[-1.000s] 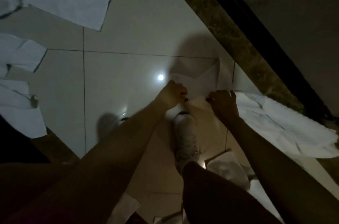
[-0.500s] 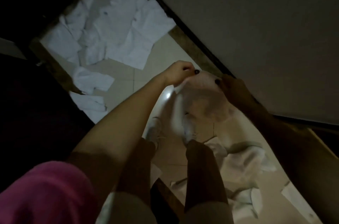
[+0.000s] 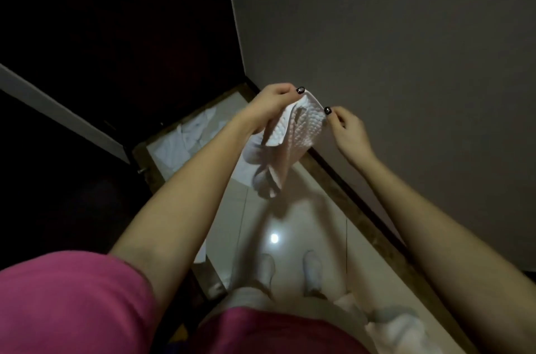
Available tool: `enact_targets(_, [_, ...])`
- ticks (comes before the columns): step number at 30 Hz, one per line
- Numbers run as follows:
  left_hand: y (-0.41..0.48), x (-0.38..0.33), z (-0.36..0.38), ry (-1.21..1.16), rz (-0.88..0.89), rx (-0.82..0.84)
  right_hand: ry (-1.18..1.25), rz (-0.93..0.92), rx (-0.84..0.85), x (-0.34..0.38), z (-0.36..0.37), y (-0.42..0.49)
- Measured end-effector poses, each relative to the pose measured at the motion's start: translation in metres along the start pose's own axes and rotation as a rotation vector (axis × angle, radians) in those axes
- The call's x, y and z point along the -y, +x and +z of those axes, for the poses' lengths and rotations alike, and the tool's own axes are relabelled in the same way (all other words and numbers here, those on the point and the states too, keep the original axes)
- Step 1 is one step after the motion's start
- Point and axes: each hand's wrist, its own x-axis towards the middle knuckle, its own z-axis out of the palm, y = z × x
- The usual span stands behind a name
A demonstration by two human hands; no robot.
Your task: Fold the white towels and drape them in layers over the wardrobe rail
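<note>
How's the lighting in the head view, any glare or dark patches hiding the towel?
Head view: dim overall, yet the held towel shows its weave; a round glare spot sits on the glossy floor; the upper left is near black, detail lost.

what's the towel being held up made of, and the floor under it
The towel looks like soft woven cotton, matte white: it shows a raised waffle-like texture and hangs in limp folds, though the fibre is a guess. The floor is probably glazed ceramic or polished stone tile, pale and glossy: it mirrors a light spot and shows thin joint lines.
</note>
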Motion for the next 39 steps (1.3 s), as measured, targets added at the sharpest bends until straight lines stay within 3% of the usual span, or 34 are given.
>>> enact_targets(4, [-0.016, -0.031, -0.034, -0.18, 0.058, -0.225, 0.008, -0.117, -0.182, 0.066, 0.008, 0.008])
enact_targets(12, [-0.046, -0.091, -0.09, -0.565, 0.224, -0.481, 0.222, -0.358, -0.011, 0.177, 0.046, 0.003])
enact_targets(18, [-0.068, -0.104, -0.114, -0.745, 0.282, -0.594, 0.341, -0.436, -0.091, 0.214, 0.058, 0.023])
enact_targets(22, [-0.094, -0.085, -0.128, -0.562, 0.22, -0.714, 0.354, -0.524, 0.099, 0.236, 0.066, 0.055])
enact_targets(25, [-0.114, -0.076, -0.138, -0.332, 0.279, -0.88, 0.237, -0.644, 0.363, 0.25, 0.082, 0.069])
enact_targets(29, [-0.135, -0.079, -0.139, -0.111, 0.278, -0.843, 0.113, -0.724, 0.674, 0.247, 0.102, 0.071])
enact_targets(35, [-0.172, -0.053, -0.114, -0.202, 0.244, -1.076, 0.088, -0.814, 0.979, 0.252, 0.118, 0.059])
enact_targets(39, [-0.204, -0.066, -0.099, -0.158, 0.336, -1.368, 0.142, -0.777, 1.231, 0.259, 0.123, 0.048])
